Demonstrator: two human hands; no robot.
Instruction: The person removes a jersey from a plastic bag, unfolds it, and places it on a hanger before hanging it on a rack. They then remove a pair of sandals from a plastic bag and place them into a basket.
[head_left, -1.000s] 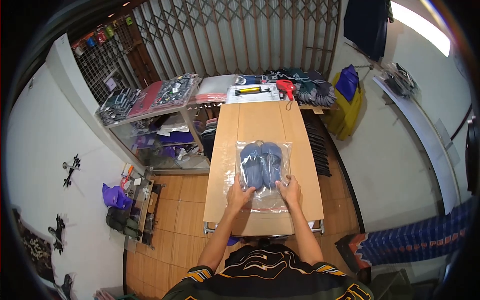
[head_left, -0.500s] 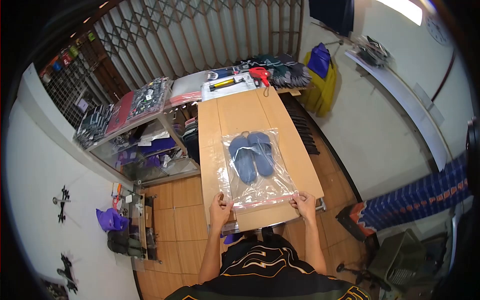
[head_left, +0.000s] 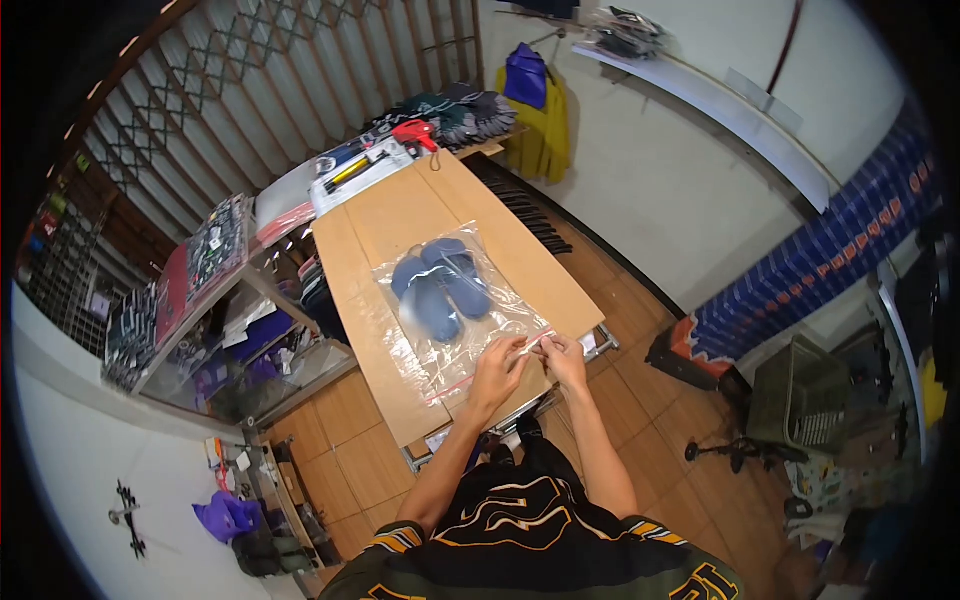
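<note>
A pair of blue slippers [head_left: 463, 285] lies inside a clear plastic zip bag [head_left: 505, 305] on the wooden table. The bag's red zip strip runs along the edge nearest me. At its right corner, my right hand [head_left: 563, 360] is closed in a pinch on the bag. Just beside it, my left hand [head_left: 497, 372] has its fingers curled at the zip edge, thumb and fingertips on the plastic. The two hands almost touch, and the fingers hide part of the strip.
On the table [head_left: 385, 215] beyond the bag lie a red tape-gun-like tool [head_left: 414, 134] and a yellow-black tool [head_left: 352, 173]. A glass cabinet [head_left: 250, 350] stands left, stacked with packaged goods. A blue roll [head_left: 800, 265] and a green crate [head_left: 797, 395] are on the right.
My left hand has moved along the zip edge from the left corner to beside my right hand. The view has turned right, and the bag appears more tilted.
</note>
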